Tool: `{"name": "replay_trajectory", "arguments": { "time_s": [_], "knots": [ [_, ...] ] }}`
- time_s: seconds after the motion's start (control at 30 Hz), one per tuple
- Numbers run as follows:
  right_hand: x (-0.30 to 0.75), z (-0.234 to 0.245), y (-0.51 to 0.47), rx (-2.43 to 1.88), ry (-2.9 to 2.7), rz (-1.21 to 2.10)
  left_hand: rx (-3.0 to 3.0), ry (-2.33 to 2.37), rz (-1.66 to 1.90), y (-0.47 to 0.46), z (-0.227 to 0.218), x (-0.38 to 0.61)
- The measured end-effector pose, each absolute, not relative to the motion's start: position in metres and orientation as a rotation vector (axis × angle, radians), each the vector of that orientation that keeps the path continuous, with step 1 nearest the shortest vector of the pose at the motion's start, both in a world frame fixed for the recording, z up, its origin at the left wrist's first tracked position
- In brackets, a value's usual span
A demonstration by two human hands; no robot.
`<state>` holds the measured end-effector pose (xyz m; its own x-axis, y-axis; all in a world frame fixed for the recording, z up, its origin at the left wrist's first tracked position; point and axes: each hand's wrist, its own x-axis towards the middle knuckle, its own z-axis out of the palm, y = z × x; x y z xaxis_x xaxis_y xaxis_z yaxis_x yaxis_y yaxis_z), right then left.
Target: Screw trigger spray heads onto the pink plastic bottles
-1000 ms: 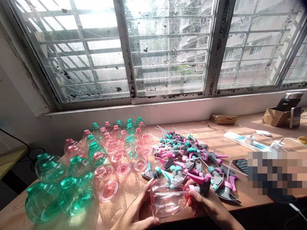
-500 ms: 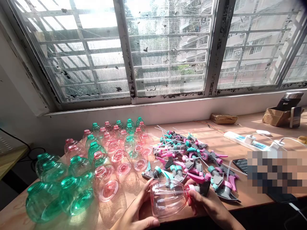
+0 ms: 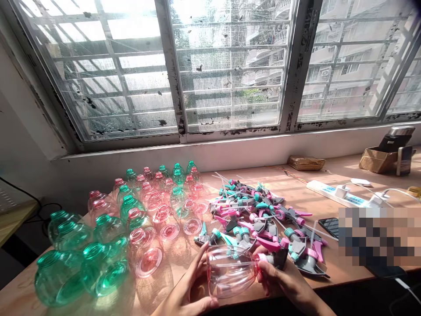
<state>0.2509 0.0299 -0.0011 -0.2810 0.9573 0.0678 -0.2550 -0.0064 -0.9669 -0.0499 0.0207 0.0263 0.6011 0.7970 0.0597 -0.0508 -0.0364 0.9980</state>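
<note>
A clear pink spray bottle [image 3: 230, 272] lies sideways between my hands near the table's front edge. My left hand [image 3: 189, 281] cups its base end, thumb below and fingers above. At the neck, my right hand [image 3: 274, 276] grips the pink collar of a trigger sprayer [image 3: 279, 252] with a pink trigger and dark grey body. The sprayer sits on the bottle mouth, and its thin tube runs inside. Just beyond lies a heap of loose trigger sprayers [image 3: 253, 210] in pink, teal and grey. Left of my hands stand open pink bottles [image 3: 146, 254] and green bottles [image 3: 105, 267].
A white power strip [image 3: 335, 193] with plugged-in chargers lies at the right, near a dark phone [image 3: 329, 227]. Farther back are a brown wrapped packet [image 3: 305, 163] and a cardboard box [image 3: 376, 159]. A barred window [image 3: 230, 79] rises behind the table.
Almost nothing differs. My left fingers shift very slightly at the bottle's base; both hands keep their hold on bottle and sprayer.
</note>
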Motion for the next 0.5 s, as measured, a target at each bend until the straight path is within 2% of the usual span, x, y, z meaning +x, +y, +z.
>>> {"name": "replay_trajectory", "arguments": {
  "time_s": [0.5],
  "knots": [
    [0.2491,0.0004,0.0288,-0.877,-1.167,1.518,1.535,0.708,0.768,0.0224,0.0282,-0.0492]
  ]
}}
